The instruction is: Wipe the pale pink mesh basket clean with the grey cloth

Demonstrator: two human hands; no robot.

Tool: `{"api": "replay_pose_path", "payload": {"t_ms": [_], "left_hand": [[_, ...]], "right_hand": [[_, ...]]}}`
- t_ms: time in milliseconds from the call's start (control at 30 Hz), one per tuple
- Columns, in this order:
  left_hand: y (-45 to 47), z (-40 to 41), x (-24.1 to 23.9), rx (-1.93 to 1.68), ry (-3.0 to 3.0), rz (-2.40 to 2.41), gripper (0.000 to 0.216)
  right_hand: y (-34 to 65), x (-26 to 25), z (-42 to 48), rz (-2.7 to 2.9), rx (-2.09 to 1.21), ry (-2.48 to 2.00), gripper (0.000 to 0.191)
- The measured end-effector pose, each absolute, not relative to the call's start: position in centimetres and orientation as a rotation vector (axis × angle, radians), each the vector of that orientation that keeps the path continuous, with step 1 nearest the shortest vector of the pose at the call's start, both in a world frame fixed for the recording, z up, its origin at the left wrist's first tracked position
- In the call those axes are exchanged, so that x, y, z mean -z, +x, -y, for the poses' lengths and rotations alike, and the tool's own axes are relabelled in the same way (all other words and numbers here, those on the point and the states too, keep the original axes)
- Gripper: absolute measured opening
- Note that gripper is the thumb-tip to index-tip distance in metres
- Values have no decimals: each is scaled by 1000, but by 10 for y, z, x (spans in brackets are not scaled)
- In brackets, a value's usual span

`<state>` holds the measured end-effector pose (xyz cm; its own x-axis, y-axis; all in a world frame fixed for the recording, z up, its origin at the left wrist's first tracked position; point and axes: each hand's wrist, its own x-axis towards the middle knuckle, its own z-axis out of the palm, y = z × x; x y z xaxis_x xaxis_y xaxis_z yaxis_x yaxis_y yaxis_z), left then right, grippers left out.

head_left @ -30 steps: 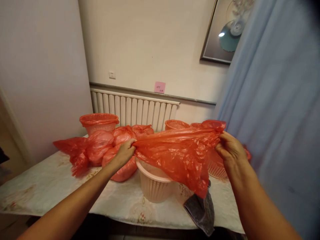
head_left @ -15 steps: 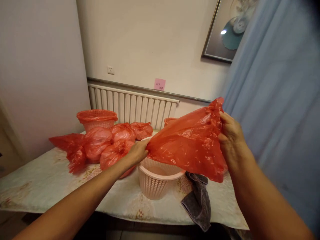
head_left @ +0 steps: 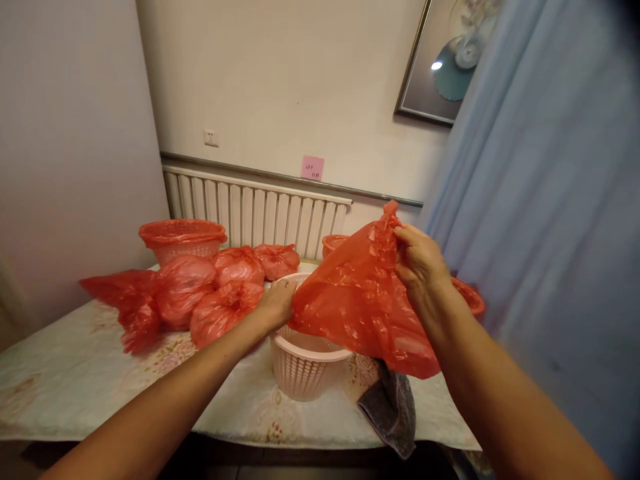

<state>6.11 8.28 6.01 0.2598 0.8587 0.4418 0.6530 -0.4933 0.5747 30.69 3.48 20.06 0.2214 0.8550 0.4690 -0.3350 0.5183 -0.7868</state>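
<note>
A red plastic bag [head_left: 350,300] is stretched between my two hands above a pale pink perforated basket [head_left: 305,373]. My left hand [head_left: 277,303] is closed on the bag's left end, over the basket's left rim. Higher up on the right, my right hand [head_left: 423,260] grips the bag's gathered upper edge, and loose film hangs below it. The bag covers part of the basket's opening. Just right of the basket, a dark grey cloth [head_left: 390,410] lies on the table and droops over its front edge.
Several bunched red bags [head_left: 185,287] lie on the left of the cloth-covered table [head_left: 65,373]. Behind them stands a basket with a red liner [head_left: 183,237]. Other red-lined rims show behind the held bag [head_left: 334,243] and beside the blue curtain [head_left: 470,298]. A radiator [head_left: 255,210] lines the wall.
My right hand has moved left, toward my left hand, so the bag is less stretched and more bunched. The view has shifted slightly, and a red-lined rim now shows by the curtain.
</note>
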Motion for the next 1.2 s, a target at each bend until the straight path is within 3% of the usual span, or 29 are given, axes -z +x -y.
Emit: {"api": "replay_pose_path", "payload": {"t_ms": [100,200,367,467,633,833,1067,1200], "left_hand": [[66,-67,-79,-1158,2347,-1356,51],[77,-42,-102,-1350,2205,-1179,23],[96,-20,-120,-1483,2025,-1069,32],[98,-32,-112,-1547,1751,-1118,35],[81,-64,-86,-1516,1375,-1023,21],[48,-79,-65,-1524,1169,-1038,20],[18,-84,-51,-1342,1009,-1059,18],[1,-83,-49,-1253,966,-1043,13]], "right_hand": [[292,-198,-43,1065,-832,-597,10],[272,-191,-49,1131,-777,-671,7],[231,-169,-44,1249,-773,-848,6],[217,-155,-39,1394,-832,-876,18],[231,-142,-48,1718,-1040,-943,38],[261,-126,-73,2335,-234,-1503,26],[272,-68,-82,2439,-200,-1743,24],[283,-61,-86,2384,-152,-1724,22]]}}
